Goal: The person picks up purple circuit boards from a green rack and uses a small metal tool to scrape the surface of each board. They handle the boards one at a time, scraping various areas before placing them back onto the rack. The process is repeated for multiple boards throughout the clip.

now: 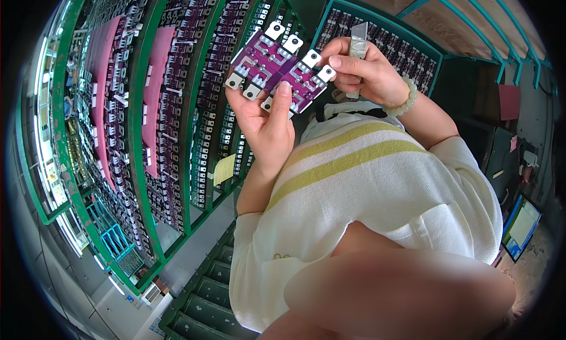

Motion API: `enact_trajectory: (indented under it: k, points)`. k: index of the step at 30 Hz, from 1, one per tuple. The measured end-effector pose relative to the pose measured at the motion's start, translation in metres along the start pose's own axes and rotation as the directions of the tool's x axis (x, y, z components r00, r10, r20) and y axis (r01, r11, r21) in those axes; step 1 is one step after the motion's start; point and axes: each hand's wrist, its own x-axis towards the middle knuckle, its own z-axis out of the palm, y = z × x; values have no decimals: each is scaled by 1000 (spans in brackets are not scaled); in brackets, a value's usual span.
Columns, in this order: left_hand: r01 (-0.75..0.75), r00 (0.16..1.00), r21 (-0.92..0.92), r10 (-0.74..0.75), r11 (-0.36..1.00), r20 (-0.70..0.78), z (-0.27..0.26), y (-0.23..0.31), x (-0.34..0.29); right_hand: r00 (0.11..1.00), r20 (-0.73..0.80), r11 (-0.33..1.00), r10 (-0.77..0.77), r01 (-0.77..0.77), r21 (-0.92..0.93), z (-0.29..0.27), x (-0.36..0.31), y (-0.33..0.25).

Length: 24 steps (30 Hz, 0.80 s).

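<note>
My left hand (pixel 268 125) grips a purple circuit board (pixel 272 61) from below, thumb pressed on its near edge. The board is tilted, with silver traces, a darker seam across its middle and several holed metal tabs along two opposite edges. At the board's right end, my right hand (pixel 371 71) is closed around a utility knife (pixel 357 48). Its angular metal blade points up past the fingers, and the lower end of its grey body shows beneath them. The right thumb and fingertips are close to the board's end tabs; whether they touch is unclear. A pale bead bracelet circles the right wrist.
A green metal rack (pixel 137 122) on the left holds rows of similar purple boards, with pink sheets (pixel 158 98) among them. A teal-framed tray (pixel 433 80) of boards lies beyond my right hand. Green steps or shelves (pixel 206 299) are below. A monitor (pixel 522 228) stands at right.
</note>
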Motion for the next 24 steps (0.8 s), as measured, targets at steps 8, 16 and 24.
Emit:
enact_trajectory:
  k: [8, 16, 24]
  points:
    - [6, 1000, -82, -7, 997, -6, 6, 1, -4, 1000, 1, 999, -21, 21, -27, 1, -4, -1]
    - [48, 998, -29, -50, 998, -41, 10, -1, -13, 995, -93, 994, -48, 38, -98, 12, -6, -3]
    - [84, 995, -30, -86, 996, -51, 14, 2, -19, 990, -130, 989, -56, 38, -142, 17, -7, -5]
